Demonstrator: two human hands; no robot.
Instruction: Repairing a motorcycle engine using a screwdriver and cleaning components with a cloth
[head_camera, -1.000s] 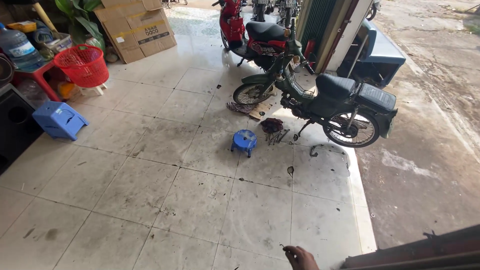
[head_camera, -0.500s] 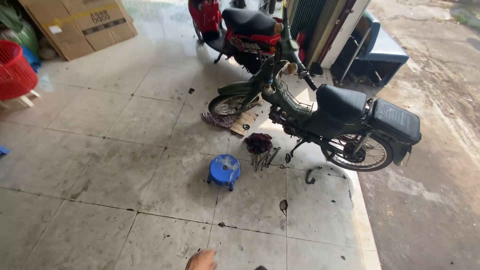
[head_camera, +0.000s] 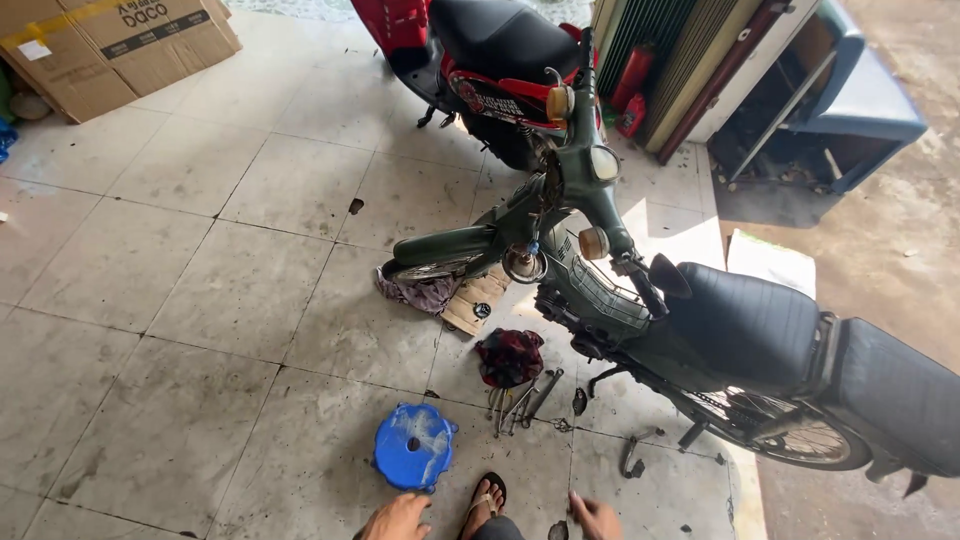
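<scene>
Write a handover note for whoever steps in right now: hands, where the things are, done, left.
Left hand: empty, open, low in view, just beside the blue plastic stool.
Right hand: empty, open, over bare tile near the bent metal part.
Wrenches lie on the floor by a dark red rag, under the green motorbike.
The bike's front wheel rests on a cloth and a block.
Done: tools laid out.
Left: nothing picked up yet; no hand on the bike.
</scene>
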